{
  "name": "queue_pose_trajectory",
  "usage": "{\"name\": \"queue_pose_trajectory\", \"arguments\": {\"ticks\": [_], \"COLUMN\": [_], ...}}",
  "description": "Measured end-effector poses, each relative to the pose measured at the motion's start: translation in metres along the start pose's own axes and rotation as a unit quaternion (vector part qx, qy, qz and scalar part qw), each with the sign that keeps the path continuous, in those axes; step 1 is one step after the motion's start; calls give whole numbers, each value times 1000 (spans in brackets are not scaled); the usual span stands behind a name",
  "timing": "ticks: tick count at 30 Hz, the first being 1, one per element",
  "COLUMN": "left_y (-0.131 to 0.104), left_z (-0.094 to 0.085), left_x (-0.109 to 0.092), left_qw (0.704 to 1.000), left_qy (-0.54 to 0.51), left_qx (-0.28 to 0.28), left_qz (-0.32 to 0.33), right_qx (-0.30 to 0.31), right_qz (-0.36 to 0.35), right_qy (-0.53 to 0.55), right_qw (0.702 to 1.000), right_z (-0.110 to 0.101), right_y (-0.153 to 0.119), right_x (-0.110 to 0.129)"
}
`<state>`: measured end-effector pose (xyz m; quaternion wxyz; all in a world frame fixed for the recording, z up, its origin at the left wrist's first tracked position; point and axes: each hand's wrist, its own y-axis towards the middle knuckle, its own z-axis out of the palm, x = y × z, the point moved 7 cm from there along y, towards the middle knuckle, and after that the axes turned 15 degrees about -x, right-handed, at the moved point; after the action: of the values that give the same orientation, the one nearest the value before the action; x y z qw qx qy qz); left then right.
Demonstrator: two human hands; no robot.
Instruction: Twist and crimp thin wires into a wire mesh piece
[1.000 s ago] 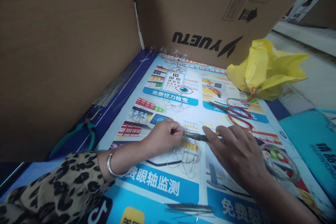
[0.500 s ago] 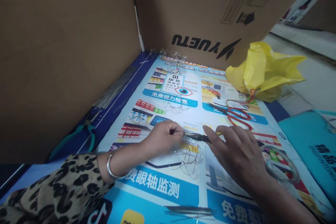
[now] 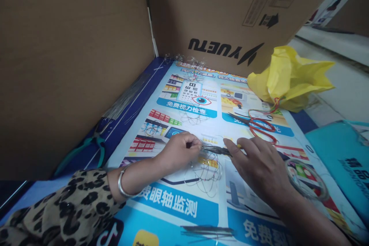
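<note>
With fingers pinched together, my left hand grips a thin wire piece whose loops hang below it. This wire piece is a tangle of fine bent wire over the printed sheet. My right hand is wrapped round a pair of pliers, whose dark jaws point left and meet the wire at my left fingertips. Whether the jaws are fully closed is too small to tell. Below the hands lies a bunch of short dark wires. Farther up, another wire shape rests on the sheet.
Cardboard walls stand at left and back. Red-handled scissors and a yellow bag lie at right, near a wire coil and a teal pouch. Teal-handled pliers and straight wires lie at left.
Both hands keep almost the same position. The pliers' jaws and the right-hand fingers have shifted very slightly; the grips are the same.
</note>
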<state>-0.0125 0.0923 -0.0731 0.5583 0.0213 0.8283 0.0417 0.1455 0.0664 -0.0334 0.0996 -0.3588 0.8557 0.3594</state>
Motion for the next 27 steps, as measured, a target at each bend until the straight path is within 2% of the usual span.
{"name": "queue_pose_trajectory", "arguments": {"ticks": [10, 15, 27], "left_y": [0, 0, -2], "left_z": [2, 1, -1], "left_x": [1, 1, -3], "left_qw": [999, 999, 999], "left_qy": [-27, -27, -23], "left_qx": [9, -1, -20], "left_qz": [-22, -26, 14], "right_qx": [-33, -19, -26], "right_qz": [4, 32, 41], "right_qy": [16, 52, 71], "right_qw": [999, 998, 996], "right_z": [-7, -9, -10], "right_y": [4, 4, 6], "right_x": [-3, -5, -4]}}
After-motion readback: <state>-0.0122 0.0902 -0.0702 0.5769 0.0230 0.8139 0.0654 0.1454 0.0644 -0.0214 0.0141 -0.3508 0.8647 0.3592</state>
